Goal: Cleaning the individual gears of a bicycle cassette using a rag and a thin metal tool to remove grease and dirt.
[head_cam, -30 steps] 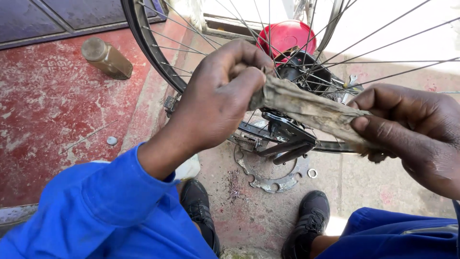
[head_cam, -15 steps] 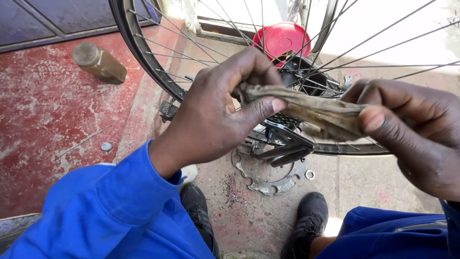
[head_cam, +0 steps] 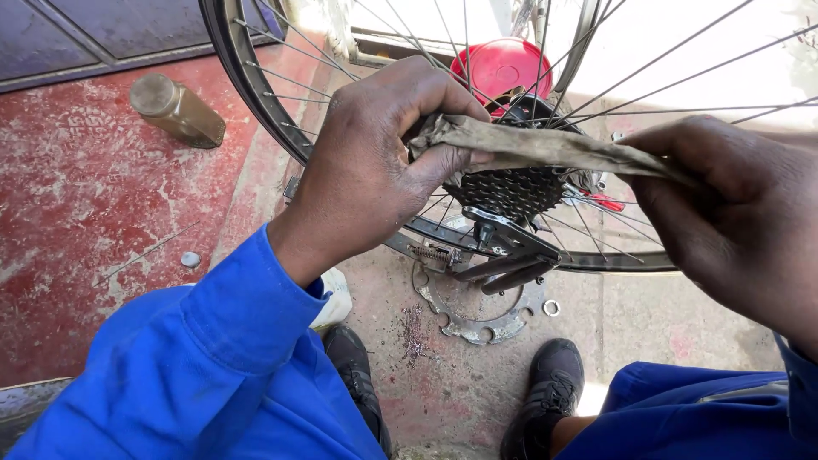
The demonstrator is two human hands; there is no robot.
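Both hands are pulling a dirty strip of rag (head_cam: pixel 545 146) tight across the top of the gear cluster (head_cam: pixel 511 189) on a bike wheel (head_cam: pixel 256 94). The left hand (head_cam: pixel 375 162) is closed around one end of the rag, fingers and thumb pinching it bunched up just left of the gears, and the right hand (head_cam: pixel 733 213) is gripping the other end over on the right, with the strip stretched flat between them. The rag sits right on the cogs, with spokes fanning out all around it (thin, and close to the knuckles on both sides). Behind the hub there's a red round bowl-looking thing (head_cam: pixel 503 66), and down on the concrete lie a toothed metal ring (head_cam: pixel 477 319), a small washer (head_cam: pixel 551 307) near it, and a brownish bottle (head_cam: pixel 175 109) on its side on the red floor. My guess at what could go wrong: the rag looks frayed, so it could snag on a cog tooth and tear, or a hand could slip off and bang into the spokes. If the wheel turns while the strip is wedged in, the cloth could get dragged down between the cogs and jam there.
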